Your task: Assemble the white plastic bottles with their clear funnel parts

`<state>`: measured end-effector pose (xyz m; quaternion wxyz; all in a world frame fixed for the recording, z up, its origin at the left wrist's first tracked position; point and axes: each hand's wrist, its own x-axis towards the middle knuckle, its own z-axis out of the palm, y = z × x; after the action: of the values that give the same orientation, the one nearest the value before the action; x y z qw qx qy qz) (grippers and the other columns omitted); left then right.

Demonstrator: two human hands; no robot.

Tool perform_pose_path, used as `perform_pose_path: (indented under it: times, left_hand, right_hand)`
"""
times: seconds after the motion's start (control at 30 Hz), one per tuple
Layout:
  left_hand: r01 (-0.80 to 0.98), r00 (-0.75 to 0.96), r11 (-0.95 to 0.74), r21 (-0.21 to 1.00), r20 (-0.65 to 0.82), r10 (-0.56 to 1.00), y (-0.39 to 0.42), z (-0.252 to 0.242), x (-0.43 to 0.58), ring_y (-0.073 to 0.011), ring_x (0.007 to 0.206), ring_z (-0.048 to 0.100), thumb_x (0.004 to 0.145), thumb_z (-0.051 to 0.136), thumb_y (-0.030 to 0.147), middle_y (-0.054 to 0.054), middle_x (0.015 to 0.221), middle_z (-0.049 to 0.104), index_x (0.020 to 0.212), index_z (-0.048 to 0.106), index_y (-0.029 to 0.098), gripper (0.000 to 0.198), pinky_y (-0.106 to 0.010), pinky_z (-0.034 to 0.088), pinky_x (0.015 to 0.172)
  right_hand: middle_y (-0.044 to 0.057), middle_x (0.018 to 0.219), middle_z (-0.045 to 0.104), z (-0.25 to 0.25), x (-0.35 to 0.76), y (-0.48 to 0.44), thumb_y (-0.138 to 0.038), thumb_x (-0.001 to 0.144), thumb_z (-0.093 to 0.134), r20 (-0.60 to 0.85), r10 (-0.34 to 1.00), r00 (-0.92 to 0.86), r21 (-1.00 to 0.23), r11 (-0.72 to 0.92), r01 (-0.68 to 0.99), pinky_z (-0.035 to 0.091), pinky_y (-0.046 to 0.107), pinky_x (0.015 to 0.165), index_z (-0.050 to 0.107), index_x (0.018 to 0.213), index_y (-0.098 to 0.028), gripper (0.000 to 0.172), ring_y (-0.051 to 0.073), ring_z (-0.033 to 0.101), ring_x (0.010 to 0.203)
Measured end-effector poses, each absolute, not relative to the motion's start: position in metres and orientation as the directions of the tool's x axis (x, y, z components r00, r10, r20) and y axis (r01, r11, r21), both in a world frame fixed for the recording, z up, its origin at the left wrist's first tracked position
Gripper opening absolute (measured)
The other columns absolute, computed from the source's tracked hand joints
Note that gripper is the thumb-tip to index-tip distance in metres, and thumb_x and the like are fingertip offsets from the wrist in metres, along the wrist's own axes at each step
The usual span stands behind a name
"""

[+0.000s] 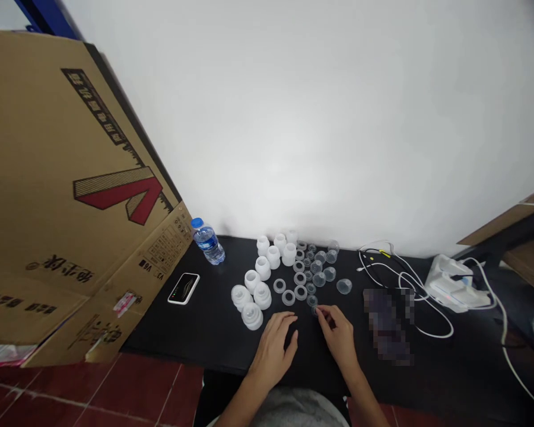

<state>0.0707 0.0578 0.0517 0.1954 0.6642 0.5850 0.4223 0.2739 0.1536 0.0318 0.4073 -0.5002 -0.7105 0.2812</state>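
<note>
The right hand (338,335) pinches its fingertips (323,312) together on a small clear plastic ring (314,309), near frosted white plastic cups (262,267) and clear domes (319,279); the left hand (273,350) rests close by, fingers together, holding nothing. A water bottle (208,243) (blue cap, water inside) sits on the black table (196,332), before a white wall (320,118), beside a leaning cardboard sheet (71,190)

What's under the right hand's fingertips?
A small clear ring appears to sit at the fingertips of the right hand, on the black tabletop. The fingers cover part of it, so its full shape can't be seen; whatever lies beneath the palm is hidden.
</note>
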Motion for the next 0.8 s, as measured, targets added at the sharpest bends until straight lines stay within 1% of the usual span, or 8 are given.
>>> perform_pose_path:
  times: [0.07,0.17,0.27,0.4,0.53,0.6,0.67,0.8]
  left_hand:
    - [0.646,-0.039,-0.239,0.725,0.345,0.938,0.061,0.045,0.073,-0.0308,0.138,0.065,0.106,0.055,0.016,-0.013,0.147,0.067,0.146,0.063,0.027,0.042,-0.053,0.058,0.115]
    - [0.713,-0.048,-0.215,0.668,0.353,0.934,0.067,0.036,0.078,-0.0348,0.153,0.053,0.105,0.055,0.014,-0.014,0.166,0.054,0.16,0.052,0.026,0.057,-0.059,0.053,0.12]
    - [0.757,-0.061,-0.19,0.625,0.358,0.932,0.072,0.03,0.082,-0.0373,0.16,0.044,0.104,0.054,0.012,-0.015,0.173,0.046,0.17,0.039,0.025,0.069,-0.062,0.051,0.122]
    - [0.749,-0.063,-0.19,0.635,0.354,0.933,0.073,0.027,0.082,-0.0348,0.155,0.052,0.105,0.05,0.011,-0.014,0.165,0.055,0.168,0.042,0.028,0.065,-0.062,0.051,0.123]
    - [0.716,-0.155,-0.133,0.685,0.342,0.927,0.08,0.026,0.079,-0.0346,0.153,0.053,0.109,0.05,0.015,-0.016,0.165,0.052,0.162,0.049,0.026,0.055,-0.06,0.052,0.122]
    - [0.698,-0.182,-0.122,0.706,0.338,0.923,0.087,0.026,0.078,-0.0348,0.152,0.055,0.11,0.052,0.019,-0.017,0.162,0.055,0.16,0.05,0.025,0.051,-0.061,0.052,0.122]
    - [0.667,-0.193,-0.127,0.734,0.334,0.923,0.093,0.026,0.079,-0.0341,0.146,0.06,0.11,0.055,0.022,-0.016,0.153,0.063,0.157,0.053,0.025,0.047,-0.06,0.053,0.12]
    - [0.553,-0.244,-0.124,0.824,0.302,0.922,0.095,0.027,0.08,-0.0313,0.127,0.071,0.11,0.06,0.029,-0.015,0.14,0.072,0.148,0.061,0.025,0.038,-0.052,0.063,0.106]
  right_hand:
    - [0.006,0.08,0.072,0.032,0.275,0.153,-0.063,0.107,0.058,0.292,0.944,-0.152,-0.811,0.329,0.484,0.055,0.033,0.07,0.078,0.095,-0.023,0.046,0.022,0.067,0.069]
    - [0.004,0.077,0.072,0.03,0.277,0.152,-0.064,0.106,0.06,0.273,0.953,-0.132,-0.823,0.303,0.481,0.055,0.033,0.069,0.077,0.094,-0.023,0.046,0.022,0.066,0.066]
    - [0.004,0.075,0.073,0.029,0.277,0.152,-0.066,0.105,0.061,0.246,0.961,-0.124,-0.837,0.275,0.473,0.055,0.032,0.067,0.076,0.091,-0.023,0.047,0.022,0.067,0.064]
    - [0.004,0.078,0.073,0.027,0.276,0.151,-0.062,0.105,0.063,0.256,0.953,-0.163,-0.836,0.303,0.458,0.056,0.032,0.067,0.078,0.093,-0.024,0.043,0.021,0.067,0.066]
    - [0.004,0.083,0.071,0.023,0.276,0.148,-0.06,0.103,0.067,0.279,0.938,-0.204,-0.819,0.344,0.46,0.059,0.035,0.067,0.08,0.113,-0.026,0.038,0.021,0.065,0.065]
    - [0.007,0.09,0.072,0.021,0.276,0.145,-0.06,0.101,0.069,0.308,0.934,-0.182,-0.794,0.358,0.492,0.062,0.038,0.073,0.079,0.12,-0.026,0.04,0.024,0.067,0.074]
    - [0.011,0.097,0.072,0.02,0.277,0.143,-0.059,0.102,0.068,0.334,0.927,-0.169,-0.764,0.372,0.527,0.064,0.044,0.082,0.081,0.118,-0.028,0.037,0.029,0.07,0.087]
    - [0.015,0.117,0.074,0.024,0.277,0.139,-0.053,0.107,0.062,0.327,0.926,-0.19,-0.765,0.378,0.521,0.062,0.052,0.098,0.08,0.118,-0.029,0.032,0.034,0.073,0.108]
